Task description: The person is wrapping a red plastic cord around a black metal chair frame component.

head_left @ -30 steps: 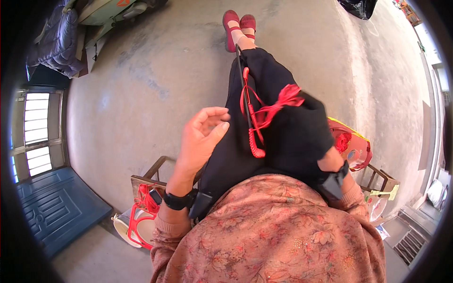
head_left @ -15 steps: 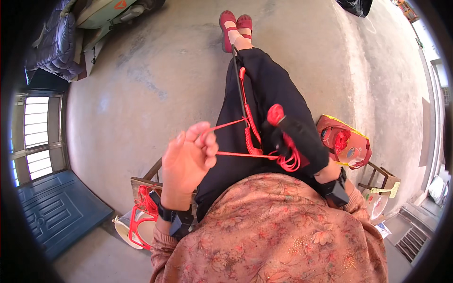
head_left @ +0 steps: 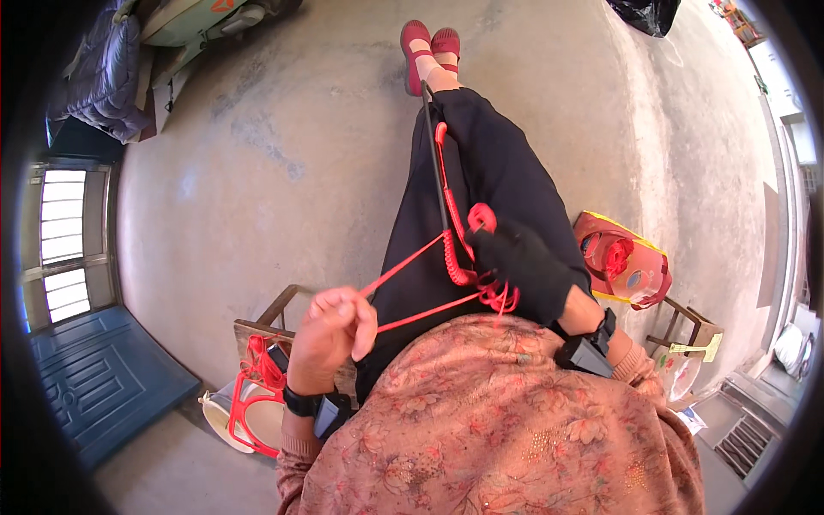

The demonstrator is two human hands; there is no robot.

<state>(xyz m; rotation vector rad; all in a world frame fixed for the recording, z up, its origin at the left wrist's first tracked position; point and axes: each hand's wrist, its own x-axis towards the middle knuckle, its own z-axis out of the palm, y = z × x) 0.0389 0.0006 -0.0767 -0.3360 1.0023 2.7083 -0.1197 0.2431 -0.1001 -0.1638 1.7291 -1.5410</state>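
My bare left hand (head_left: 335,330) is closed on a red cord (head_left: 408,264), whose two strands stretch to the right from it. One strand reaches a slim red frame (head_left: 451,202) over my lap, where tight turns of cord wrap its lower bend. The other runs to my right hand (head_left: 525,266), in a black glove, its fingers curled round a looped bundle of red cord (head_left: 482,216). Loose loops hang below that hand. Alongside the red frame, a thin black rod (head_left: 436,163) lies between my legs.
Left of me, a wooden stool or bench edge (head_left: 251,331) stands by a pale round container (head_left: 221,421) with red frames on it. At right lies a red bag (head_left: 639,268) with red cord, beside another wooden piece (head_left: 699,330). A blue door panel (head_left: 116,378) is far left.
My left hand has come down and curled tighter, drawing the cord strands toward me. My right hand has shifted left, closer to the wrapped frame.
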